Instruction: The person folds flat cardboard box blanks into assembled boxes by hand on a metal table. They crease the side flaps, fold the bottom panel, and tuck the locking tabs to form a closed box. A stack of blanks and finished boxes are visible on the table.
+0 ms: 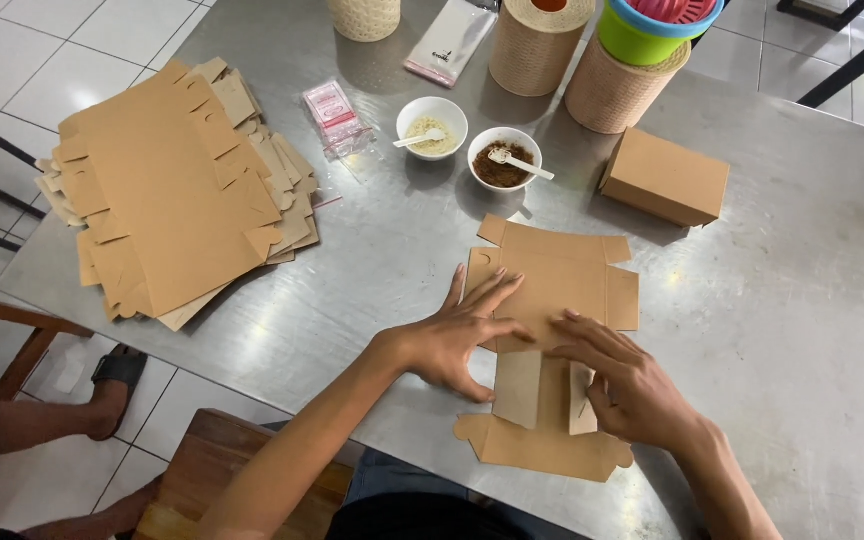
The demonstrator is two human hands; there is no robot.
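Note:
A flat brown cardboard box blank (559, 283) lies on the steel table (792, 300) in front of me, partly folded along its near side. My left hand (457, 335) lies spread and flat on the blank's left part, fingers apart. My right hand (624, 380) presses on the blank's near right side, its fingers bent over a raised flap. Neither hand lifts the blank off the table.
A stack of flat brown blanks (177, 185) lies at the table's left. A finished brown box (664, 176) stands at the right. Two white bowls with spoons (432, 128) (504, 158), woven cylinders (614, 90), plastic packets (335, 112) and coloured bowls (652, 25) sit behind. Another person's foot (112, 395) shows at lower left.

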